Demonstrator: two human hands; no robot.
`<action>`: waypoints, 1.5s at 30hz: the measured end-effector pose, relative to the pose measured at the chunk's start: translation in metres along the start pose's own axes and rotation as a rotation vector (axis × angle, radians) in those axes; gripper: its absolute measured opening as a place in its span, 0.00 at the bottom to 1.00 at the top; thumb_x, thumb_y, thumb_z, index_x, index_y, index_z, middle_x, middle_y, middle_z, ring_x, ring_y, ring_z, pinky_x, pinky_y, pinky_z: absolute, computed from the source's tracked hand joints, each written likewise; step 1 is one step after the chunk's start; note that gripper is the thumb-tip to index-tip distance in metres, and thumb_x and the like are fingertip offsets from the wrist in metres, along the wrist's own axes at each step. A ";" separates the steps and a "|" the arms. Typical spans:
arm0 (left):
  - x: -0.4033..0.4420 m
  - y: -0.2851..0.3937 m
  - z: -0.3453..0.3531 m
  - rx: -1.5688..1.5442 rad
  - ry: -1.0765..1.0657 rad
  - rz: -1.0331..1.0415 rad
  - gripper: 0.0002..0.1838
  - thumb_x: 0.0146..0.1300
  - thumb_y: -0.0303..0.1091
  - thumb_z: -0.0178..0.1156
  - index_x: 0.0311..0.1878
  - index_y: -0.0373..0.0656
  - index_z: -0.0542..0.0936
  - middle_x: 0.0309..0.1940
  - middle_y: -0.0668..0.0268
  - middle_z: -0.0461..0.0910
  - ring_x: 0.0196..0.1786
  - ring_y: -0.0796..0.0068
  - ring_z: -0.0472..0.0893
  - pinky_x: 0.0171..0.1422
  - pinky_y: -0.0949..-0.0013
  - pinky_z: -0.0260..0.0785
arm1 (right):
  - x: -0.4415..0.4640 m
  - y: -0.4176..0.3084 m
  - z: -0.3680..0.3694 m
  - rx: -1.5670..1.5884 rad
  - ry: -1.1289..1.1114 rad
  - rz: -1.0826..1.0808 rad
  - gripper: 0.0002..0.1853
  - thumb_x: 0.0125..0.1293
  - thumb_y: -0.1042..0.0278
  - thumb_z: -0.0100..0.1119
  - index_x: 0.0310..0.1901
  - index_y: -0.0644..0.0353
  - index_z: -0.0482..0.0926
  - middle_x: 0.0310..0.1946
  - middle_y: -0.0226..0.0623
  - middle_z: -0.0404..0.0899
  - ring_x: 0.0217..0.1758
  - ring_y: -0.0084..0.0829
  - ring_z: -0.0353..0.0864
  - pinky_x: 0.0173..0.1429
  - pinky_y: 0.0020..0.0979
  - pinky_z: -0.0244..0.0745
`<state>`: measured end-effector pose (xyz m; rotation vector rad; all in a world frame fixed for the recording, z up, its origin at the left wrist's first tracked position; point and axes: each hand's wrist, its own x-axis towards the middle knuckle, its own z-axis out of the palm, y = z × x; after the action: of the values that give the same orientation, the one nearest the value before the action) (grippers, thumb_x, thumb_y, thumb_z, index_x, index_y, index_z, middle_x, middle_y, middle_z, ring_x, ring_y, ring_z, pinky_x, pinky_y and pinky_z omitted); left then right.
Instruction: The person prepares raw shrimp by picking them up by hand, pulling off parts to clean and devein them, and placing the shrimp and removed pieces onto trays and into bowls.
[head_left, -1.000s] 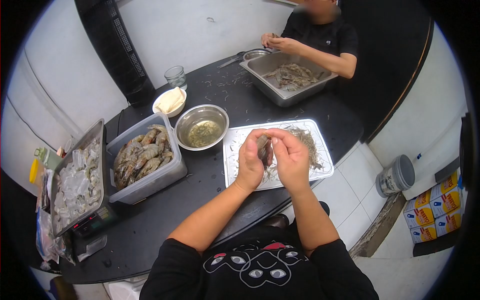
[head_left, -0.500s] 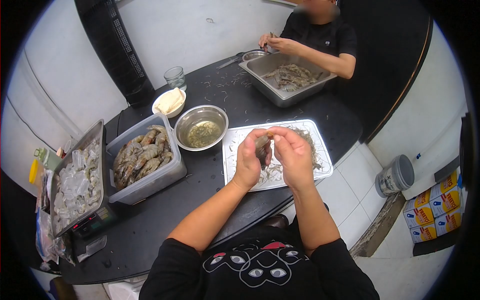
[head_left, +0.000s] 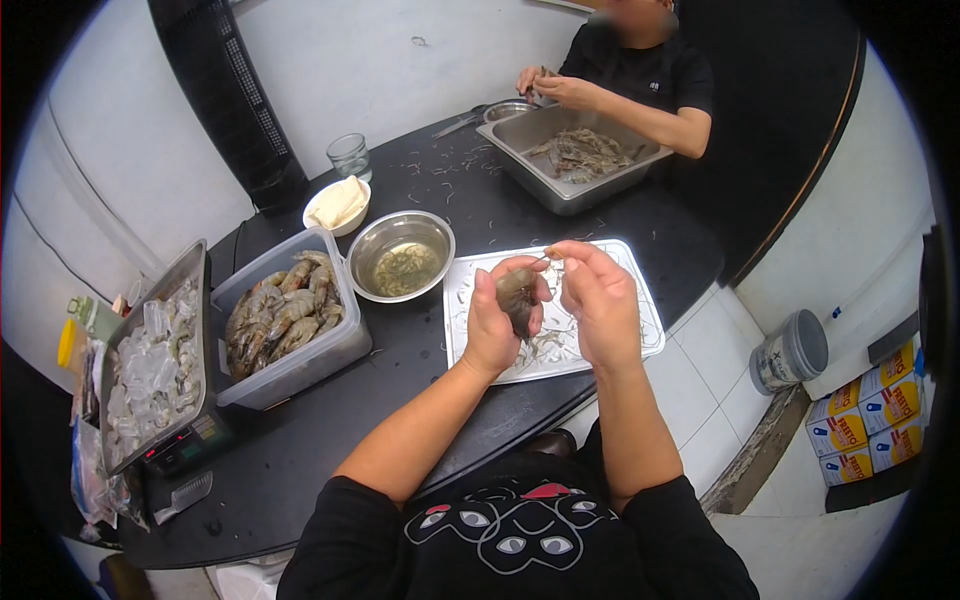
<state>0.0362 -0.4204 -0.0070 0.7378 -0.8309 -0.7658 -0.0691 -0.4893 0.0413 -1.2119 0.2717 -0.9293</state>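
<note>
Grey-brown and wet-looking, the plump, curved raw shrimp (head_left: 516, 302) sits in the left hand (head_left: 496, 318), gripped between thumb and curled fingers above the left part of the shallow white rectangular tray (head_left: 458, 305), while the right hand (head_left: 603, 303), just to its right, pinches a small orange-brown scrap (head_left: 553, 253) near the shrimp's far end. It is probably light and slippery, with soft flesh that hard squeezing could bruise, so the thick middle seems the best place for a gentle, cupped hold.
</note>
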 end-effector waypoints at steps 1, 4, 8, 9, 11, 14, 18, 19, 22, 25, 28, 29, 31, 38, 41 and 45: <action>0.000 0.000 0.000 -0.014 0.005 -0.011 0.39 0.68 0.69 0.27 0.50 0.43 0.74 0.31 0.63 0.75 0.22 0.77 0.68 0.26 0.76 0.60 | 0.002 -0.001 -0.003 -0.026 -0.006 -0.008 0.11 0.68 0.72 0.52 0.47 0.65 0.80 0.24 0.19 0.72 0.21 0.07 0.58 0.24 0.14 0.52; 0.001 0.003 0.001 -0.037 0.034 -0.035 0.40 0.68 0.69 0.26 0.50 0.42 0.74 0.31 0.62 0.76 0.21 0.77 0.68 0.26 0.76 0.60 | 0.009 -0.012 -0.010 -0.140 -0.025 0.013 0.11 0.68 0.72 0.51 0.46 0.66 0.81 0.29 0.25 0.78 0.26 0.09 0.66 0.30 0.14 0.61; 0.004 0.004 -0.003 -0.030 0.078 -0.053 0.39 0.69 0.66 0.25 0.49 0.41 0.75 0.30 0.62 0.76 0.20 0.77 0.69 0.24 0.76 0.60 | 0.027 -0.026 -0.011 -0.298 -0.045 -0.026 0.12 0.67 0.73 0.50 0.45 0.69 0.81 0.38 0.32 0.82 0.40 0.16 0.75 0.47 0.20 0.68; 0.006 0.005 -0.004 0.007 0.094 -0.054 0.38 0.70 0.65 0.25 0.49 0.41 0.75 0.30 0.63 0.76 0.20 0.77 0.69 0.23 0.77 0.60 | 0.031 -0.030 -0.011 -0.333 -0.058 -0.030 0.12 0.67 0.74 0.50 0.45 0.70 0.81 0.40 0.34 0.83 0.44 0.18 0.77 0.51 0.21 0.69; 0.011 0.009 -0.009 0.124 0.142 -0.070 0.37 0.71 0.63 0.25 0.48 0.41 0.75 0.28 0.64 0.75 0.18 0.78 0.68 0.21 0.77 0.59 | 0.043 -0.037 -0.014 -0.389 -0.109 -0.045 0.11 0.66 0.74 0.50 0.45 0.69 0.81 0.40 0.33 0.83 0.43 0.18 0.77 0.51 0.21 0.69; 0.022 0.023 -0.023 0.412 0.240 -0.103 0.34 0.73 0.60 0.29 0.46 0.40 0.76 0.25 0.66 0.74 0.15 0.82 0.67 0.16 0.78 0.56 | 0.062 -0.045 -0.021 -0.491 -0.168 -0.076 0.11 0.66 0.75 0.50 0.45 0.68 0.81 0.38 0.31 0.82 0.41 0.17 0.76 0.49 0.20 0.69; 0.033 0.045 -0.056 0.676 0.288 -0.101 0.33 0.72 0.59 0.34 0.47 0.38 0.78 0.23 0.65 0.74 0.17 0.80 0.70 0.19 0.75 0.60 | 0.091 -0.055 -0.030 -0.633 -0.175 -0.048 0.11 0.65 0.75 0.50 0.43 0.66 0.82 0.32 0.25 0.80 0.34 0.13 0.73 0.41 0.17 0.67; 0.031 0.060 -0.055 0.733 0.300 -0.112 0.32 0.72 0.58 0.37 0.45 0.37 0.78 0.23 0.64 0.75 0.19 0.78 0.72 0.22 0.73 0.63 | 0.094 -0.060 -0.027 -0.647 -0.171 -0.063 0.11 0.64 0.76 0.50 0.42 0.66 0.82 0.31 0.26 0.80 0.34 0.13 0.73 0.41 0.17 0.67; 0.029 0.092 -0.065 0.929 0.328 -0.069 0.31 0.72 0.57 0.41 0.43 0.35 0.79 0.24 0.61 0.77 0.26 0.72 0.76 0.32 0.68 0.68 | 0.111 -0.063 -0.028 -0.749 -0.229 -0.119 0.10 0.64 0.75 0.51 0.41 0.67 0.82 0.32 0.26 0.80 0.34 0.13 0.73 0.40 0.18 0.67; 0.018 0.136 -0.071 1.152 0.355 -0.021 0.28 0.71 0.56 0.46 0.41 0.35 0.79 0.26 0.57 0.79 0.32 0.67 0.78 0.41 0.64 0.69 | 0.129 -0.061 -0.032 -0.858 -0.257 -0.123 0.11 0.63 0.74 0.51 0.41 0.67 0.82 0.29 0.27 0.80 0.30 0.15 0.71 0.35 0.21 0.66; -0.001 0.180 -0.087 1.330 0.478 0.041 0.27 0.68 0.55 0.51 0.42 0.36 0.80 0.27 0.53 0.80 0.33 0.63 0.80 0.43 0.64 0.70 | 0.132 -0.064 -0.009 -0.970 -0.307 -0.107 0.11 0.62 0.74 0.50 0.40 0.67 0.82 0.29 0.31 0.81 0.29 0.17 0.73 0.36 0.23 0.68; -0.008 0.194 -0.090 1.377 0.550 0.031 0.27 0.67 0.56 0.53 0.42 0.36 0.81 0.28 0.51 0.81 0.34 0.61 0.81 0.43 0.64 0.70 | 0.136 -0.056 -0.003 -0.969 -0.350 -0.152 0.12 0.62 0.73 0.50 0.40 0.67 0.82 0.30 0.33 0.82 0.30 0.19 0.74 0.38 0.24 0.69; -0.023 0.213 -0.095 1.485 0.695 -0.005 0.28 0.64 0.57 0.54 0.43 0.38 0.82 0.30 0.50 0.82 0.37 0.55 0.82 0.46 0.61 0.71 | 0.144 -0.042 0.012 -0.965 -0.431 -0.245 0.12 0.62 0.73 0.50 0.40 0.68 0.82 0.31 0.36 0.83 0.32 0.23 0.78 0.41 0.25 0.71; -0.050 0.236 -0.143 1.678 0.780 -0.152 0.31 0.61 0.58 0.58 0.56 0.40 0.78 0.42 0.46 0.81 0.48 0.49 0.80 0.54 0.57 0.70 | 0.152 0.027 0.093 -1.125 -0.602 -0.137 0.14 0.63 0.73 0.48 0.45 0.66 0.81 0.41 0.44 0.84 0.46 0.34 0.82 0.55 0.30 0.72; -0.054 0.237 -0.158 1.700 0.836 0.087 0.31 0.60 0.56 0.60 0.58 0.40 0.76 0.45 0.46 0.80 0.49 0.49 0.80 0.54 0.58 0.70 | 0.153 0.062 0.117 -1.345 -0.733 -0.087 0.18 0.60 0.73 0.47 0.50 0.56 0.82 0.51 0.40 0.81 0.53 0.41 0.80 0.60 0.37 0.71; -0.052 0.244 -0.139 1.566 0.850 0.150 0.26 0.62 0.47 0.62 0.57 0.38 0.76 0.40 0.55 0.80 0.43 0.65 0.80 0.49 0.66 0.71 | 0.149 0.095 0.137 -1.904 -0.962 -0.038 0.18 0.62 0.70 0.51 0.54 0.52 0.79 0.50 0.37 0.81 0.55 0.37 0.80 0.58 0.41 0.71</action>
<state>0.2004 -0.2158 0.1059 2.1374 -0.5410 0.5462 0.1547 -0.5010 0.0504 -3.1925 0.3119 0.3167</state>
